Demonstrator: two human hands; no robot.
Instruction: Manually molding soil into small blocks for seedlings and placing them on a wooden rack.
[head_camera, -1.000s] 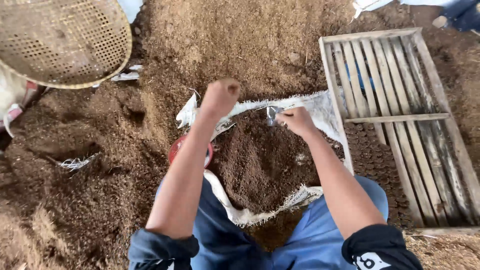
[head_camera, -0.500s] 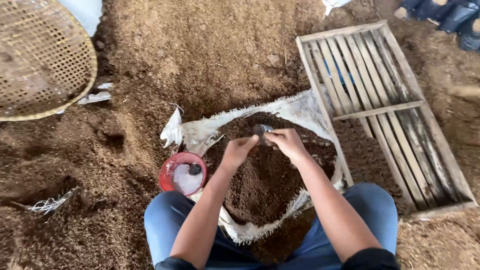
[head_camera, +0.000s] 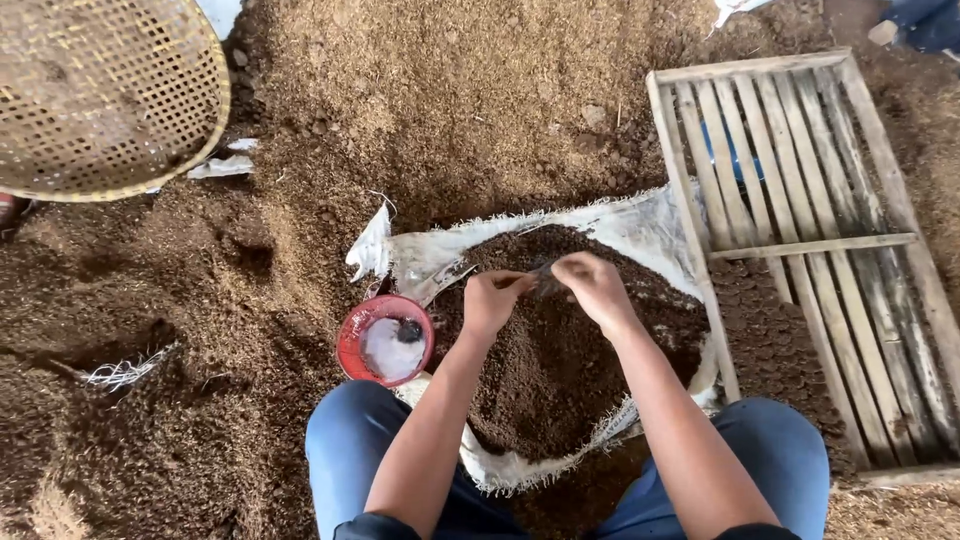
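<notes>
Our left hand (head_camera: 492, 300) has come across to meet our right hand (head_camera: 592, 287), both pinching a small dark object (head_camera: 545, 281) that might slip into the open white woven sack of brown soil (head_camera: 560, 370).

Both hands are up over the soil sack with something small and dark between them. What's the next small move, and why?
Probably finish working the small dark piece between the fingertips, then lower it to the soil. The left hand and right hand meet on it above the open white sack, and the red bowl sits beside the left hand. What the piece is cannot be told.
</notes>
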